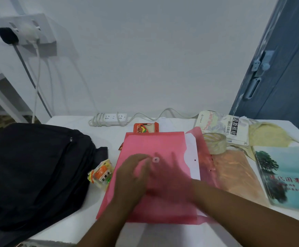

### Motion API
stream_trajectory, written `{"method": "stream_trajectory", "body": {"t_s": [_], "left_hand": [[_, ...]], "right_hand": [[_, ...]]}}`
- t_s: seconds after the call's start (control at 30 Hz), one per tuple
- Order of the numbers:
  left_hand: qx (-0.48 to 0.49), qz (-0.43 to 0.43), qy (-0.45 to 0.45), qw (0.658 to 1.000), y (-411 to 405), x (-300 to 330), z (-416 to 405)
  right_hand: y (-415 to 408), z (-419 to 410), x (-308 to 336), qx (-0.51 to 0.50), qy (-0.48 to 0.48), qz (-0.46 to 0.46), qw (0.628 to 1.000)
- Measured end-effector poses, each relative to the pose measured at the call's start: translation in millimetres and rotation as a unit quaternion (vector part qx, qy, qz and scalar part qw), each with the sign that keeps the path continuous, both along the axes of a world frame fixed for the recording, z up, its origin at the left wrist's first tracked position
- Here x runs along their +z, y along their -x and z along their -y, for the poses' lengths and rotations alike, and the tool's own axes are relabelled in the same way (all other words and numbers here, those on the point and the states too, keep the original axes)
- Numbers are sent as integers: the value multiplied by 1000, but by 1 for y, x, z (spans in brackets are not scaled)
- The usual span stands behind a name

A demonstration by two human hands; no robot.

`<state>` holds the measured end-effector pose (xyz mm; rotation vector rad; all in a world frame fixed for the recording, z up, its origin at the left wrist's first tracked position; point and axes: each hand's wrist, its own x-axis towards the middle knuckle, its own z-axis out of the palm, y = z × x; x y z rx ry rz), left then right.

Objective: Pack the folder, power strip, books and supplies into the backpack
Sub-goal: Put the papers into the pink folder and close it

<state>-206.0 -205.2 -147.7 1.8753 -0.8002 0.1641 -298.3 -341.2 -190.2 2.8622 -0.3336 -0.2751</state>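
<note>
While fingertips of the left hand (130,173) rested just left of the white snap button (156,159) on the pink folder (145,148), fingers loosely bent and lying on top, gripping nothing. Right hand (170,177) blurred and apparently slipped under the translucent flap, fingers spread flat as far as could be told. White sheets (192,154) showed at the folder's open right edge. Judged as the folder step: flap not yet snapped. Next called for pressing the flap onto the snap, then lifting the folder left toward the black backpack (34,168), which looked zipped. Behind the folder lay the power strip (114,118); right of it the tape roll (215,142) and books (285,177); left of it a snack packet (101,173).
</note>
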Motion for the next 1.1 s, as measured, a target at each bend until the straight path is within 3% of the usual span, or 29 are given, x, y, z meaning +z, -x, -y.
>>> {"method": "stream_trajectory", "body": {"t_s": [0.07, 0.1, 0.13, 0.2, 0.37, 0.43, 0.53, 0.63, 0.7, 0.87, 0.93, 1.0, 1.03, 1.1], "left_hand": [[43, 50, -76, 995, -35, -14, -26], [45, 66, -114, 990, -49, -23, -38], [31, 70, -141, 987, -60, -32, -47], [-2, 59, -164, 985, -72, -46, -60], [-31, 21, -133, 990, -81, -54, -68], [-37, 12, -112, 993, -81, -53, -68], [-40, 3, -95, 995, -81, -54, -70], [-51, -5, -90, 995, -84, -56, -72], [-61, -6, -96, 994, -88, -59, -73], [-92, 23, -117, 989, -91, -67, -73], [-100, 62, -124, 985, -88, -66, -70], [-107, 97, -148, 978, -84, -67, -68], [-102, 96, -157, 978, -84, -70, -67], [-96, 85, -169, 977, -84, -76, -69]], "right_hand": [[-15, 8, -22, -6, -13, -6, 1000], [-20, 15, -34, -34, -66, -37, 997], [-22, 17, -32, -58, -127, -49, 989], [-26, 16, -21, -61, -162, -14, 985], [-25, 20, -8, 78, -204, 94, 971], [-24, 20, -15, -1, -189, 4, 982], [-26, 10, -16, 5, -185, 20, 983], [-26, 8, -10, 28, -260, 163, 951], [-24, 13, -13, -21, -255, 198, 946], [-7, 31, -16, -172, -98, 20, 980], [-12, 23, -24, -204, -119, -28, 971], [-20, 14, -14, -185, -154, -36, 970], [-23, 21, -9, -179, -142, 11, 973], [-7, 32, 10, -222, -122, 9, 967]]}}
